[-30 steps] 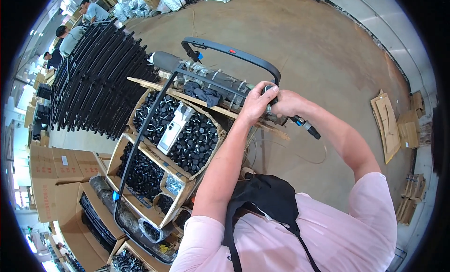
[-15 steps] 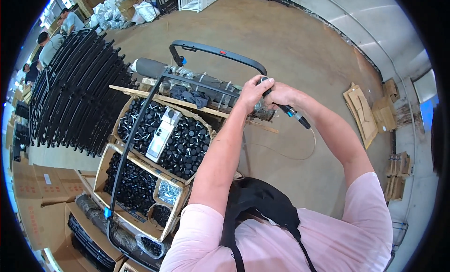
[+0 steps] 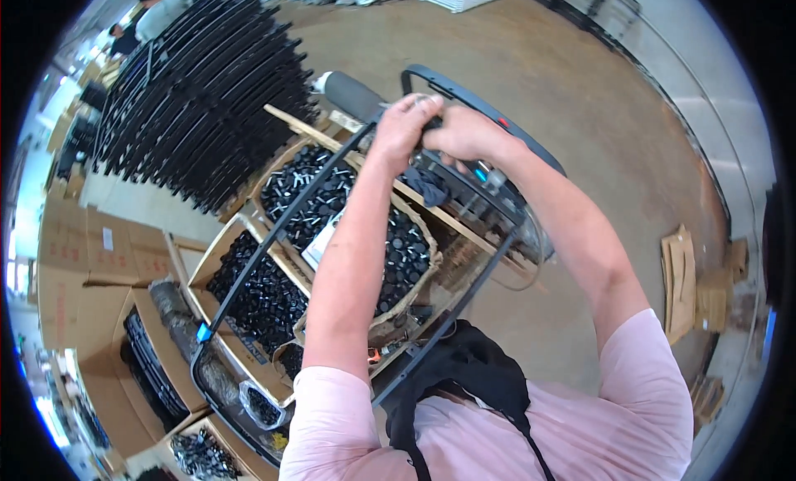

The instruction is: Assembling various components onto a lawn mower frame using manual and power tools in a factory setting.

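Note:
A long black tubular frame [image 3: 531, 145] with a looped top lies over a wooden rack, its two sides running down toward me. My left hand [image 3: 406, 126] is closed on the frame's top part, close to a grey foam-covered cylinder [image 3: 352, 95]. My right hand [image 3: 469, 137] is curled against the left hand at the same spot; what its fingers grip is hidden. A grey driver tool with a blue part [image 3: 487, 176] shows just under my right wrist, with a thin cable [image 3: 539, 261] looping below it.
Open cardboard boxes [image 3: 211, 261] full of small black parts stand under my left arm. A tall stack of black frames [image 3: 199, 99] fills the upper left, with people beyond it. Flattened cardboard [image 3: 688, 278] lies on the brown floor at right.
Both hands have moved left along the frame's top, toward the grey cylinder. The driver no longer sticks out past my right hand. My head has come closer.

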A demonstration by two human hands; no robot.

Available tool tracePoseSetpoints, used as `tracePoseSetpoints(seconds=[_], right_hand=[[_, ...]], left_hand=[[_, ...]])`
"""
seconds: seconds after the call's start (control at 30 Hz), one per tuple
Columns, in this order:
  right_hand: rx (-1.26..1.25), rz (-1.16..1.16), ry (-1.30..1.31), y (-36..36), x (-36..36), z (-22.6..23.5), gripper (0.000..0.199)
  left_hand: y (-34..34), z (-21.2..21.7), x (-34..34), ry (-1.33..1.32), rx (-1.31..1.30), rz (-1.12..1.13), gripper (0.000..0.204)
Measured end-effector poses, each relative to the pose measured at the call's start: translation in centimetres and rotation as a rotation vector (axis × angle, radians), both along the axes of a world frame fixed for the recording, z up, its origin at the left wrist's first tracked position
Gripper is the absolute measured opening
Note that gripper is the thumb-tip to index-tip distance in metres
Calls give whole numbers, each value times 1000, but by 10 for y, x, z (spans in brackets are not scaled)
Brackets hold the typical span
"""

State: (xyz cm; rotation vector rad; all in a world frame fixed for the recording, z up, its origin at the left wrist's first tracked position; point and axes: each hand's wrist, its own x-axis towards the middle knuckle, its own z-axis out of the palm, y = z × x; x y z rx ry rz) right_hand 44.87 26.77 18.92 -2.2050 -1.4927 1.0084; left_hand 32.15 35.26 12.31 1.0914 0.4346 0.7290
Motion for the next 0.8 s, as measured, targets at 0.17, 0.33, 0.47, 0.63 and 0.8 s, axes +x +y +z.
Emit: tracePoseSetpoints(seconds=[0.17,0.33,0.47,0.63,0.8], right_hand=[[36,128,-51,117,-26,8,46],[-16,166,-155,180,-24,-4,31],[-42,205,-154,200,-21,-12,31],[-67,235,-156,210,-18,-16,30],[-76,277,-159,216,-16,-27,30]], left_hand=[[110,-3,-27,10,-14,172,22],[161,-23,-17,40,-32,288,23],[178,-41,-14,15,-91,290,23],[184,-51,-11,-1,-116,326,23],[185,-57,-10,-26,-123,320,24]])
